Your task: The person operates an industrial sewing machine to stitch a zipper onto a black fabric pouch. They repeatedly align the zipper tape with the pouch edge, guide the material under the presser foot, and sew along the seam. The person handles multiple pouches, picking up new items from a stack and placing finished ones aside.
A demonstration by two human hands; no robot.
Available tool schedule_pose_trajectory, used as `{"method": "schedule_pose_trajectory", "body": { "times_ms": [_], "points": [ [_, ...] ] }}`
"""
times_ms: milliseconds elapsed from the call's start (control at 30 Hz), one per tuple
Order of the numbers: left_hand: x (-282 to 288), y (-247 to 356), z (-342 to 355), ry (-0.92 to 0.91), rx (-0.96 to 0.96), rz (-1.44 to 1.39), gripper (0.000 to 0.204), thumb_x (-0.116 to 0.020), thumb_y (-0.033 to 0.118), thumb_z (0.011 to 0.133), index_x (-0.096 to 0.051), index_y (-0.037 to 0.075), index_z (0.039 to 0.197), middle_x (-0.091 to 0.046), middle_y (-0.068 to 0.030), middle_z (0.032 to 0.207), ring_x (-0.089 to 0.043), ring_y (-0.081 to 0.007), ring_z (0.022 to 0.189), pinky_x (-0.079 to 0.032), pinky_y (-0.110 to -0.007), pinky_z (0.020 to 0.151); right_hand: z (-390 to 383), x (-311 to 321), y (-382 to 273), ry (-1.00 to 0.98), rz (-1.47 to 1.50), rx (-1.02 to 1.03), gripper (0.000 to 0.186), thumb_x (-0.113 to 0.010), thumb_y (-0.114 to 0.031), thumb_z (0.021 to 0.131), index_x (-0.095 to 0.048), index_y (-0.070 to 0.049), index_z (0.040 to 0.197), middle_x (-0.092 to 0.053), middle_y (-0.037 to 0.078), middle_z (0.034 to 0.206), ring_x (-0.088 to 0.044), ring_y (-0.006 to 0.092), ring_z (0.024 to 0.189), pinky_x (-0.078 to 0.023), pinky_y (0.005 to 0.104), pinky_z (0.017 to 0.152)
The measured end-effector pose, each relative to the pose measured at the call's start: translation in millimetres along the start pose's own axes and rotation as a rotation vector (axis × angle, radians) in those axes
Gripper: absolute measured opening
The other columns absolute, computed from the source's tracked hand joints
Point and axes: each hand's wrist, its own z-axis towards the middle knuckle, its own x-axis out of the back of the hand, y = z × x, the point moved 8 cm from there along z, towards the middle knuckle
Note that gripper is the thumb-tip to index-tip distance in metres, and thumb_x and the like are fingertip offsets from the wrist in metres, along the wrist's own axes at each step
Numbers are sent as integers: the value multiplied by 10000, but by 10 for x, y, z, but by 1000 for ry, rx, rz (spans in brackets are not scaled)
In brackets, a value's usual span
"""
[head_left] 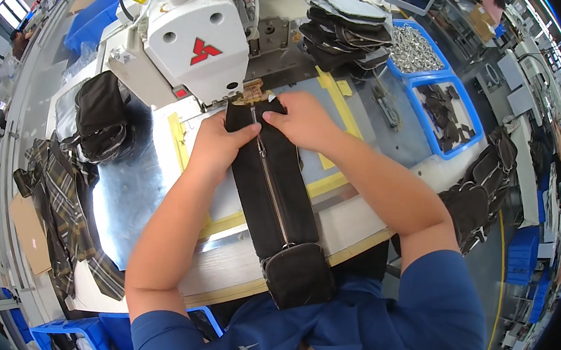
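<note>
A long black fabric bag piece (294,208) stretches from the sewing machine (197,24) toward my body. A metal zipper (273,191) runs down its length, and its wider near end (300,274) hangs over the table edge against my shirt. At the far end, my left hand (218,142) is closed on the left side of the fabric, thumb pressed near the zipper. My right hand (306,119) grips the opposite corner, thumb on top and fingers partly hidden. Between both hands, the fabric's tip meets a brass-coloured clamp (254,91) beneath the machine head; the needle area is hidden.
Stacked dark fabric pieces (345,34) stand behind the work area. Blue trays hold metal hardware (416,49) and dark pieces (443,114) at right. A black bag (101,110) and plaid cloth (59,208) lie at left. More dark pieces (475,197) hang at the right edge.
</note>
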Motion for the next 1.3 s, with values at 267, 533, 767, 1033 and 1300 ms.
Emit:
{"method": "schedule_pose_trajectory", "body": {
  "times_ms": [267,533,767,1033,1300],
  "points": [
    [-140,348,-410,61,-460,1207,830,-907,493,790,-637,-37,1369,-712,-202,1191,-680,-372,1125,-528,-475,984,116,-38,92,-21,-249,35,347,-771,-282,935,-724,61,912,-710,298,899,-694,487,911,-531,542,809],
    [-305,229,-333,-126,-719,1258,1041,-851,627,748,-561,-57,1476,-590,-230,1505,-543,-412,1401,-413,-508,1191,277,-35,83,-113,-325,53,341,-778,-286,928,-724,50,900,-721,279,888,-704,475,894,-550,525,800],
    [-361,309,-199,-188,-636,1296,1106,-848,679,690,-570,-62,1462,-582,-211,1530,-584,-389,1318,-437,-485,1140,308,-3,56,-194,-361,30,295,-790,-266,913,-716,13,972,-734,260,1022,-700,452,987,-551,496,834],
    [-355,296,-157,-236,-676,1174,1098,-904,598,657,-566,-84,1449,-574,-255,1494,-561,-445,1348,-441,-506,1164,-176,8,-411,-107,-423,604,483,-821,-313,871,-672,18,1191,-659,200,1298,-644,390,1230,-484,527,1103],
    [-379,278,-123,-278,-618,1125,1098,-899,531,684,-525,-126,1481,-551,-299,1499,-561,-462,1365,-457,-504,1176,-238,-130,-309,-214,-477,602,626,-814,-396,871,-634,60,1261,-649,267,1382,-631,393,1300,-464,491,1158]
  ]
}}
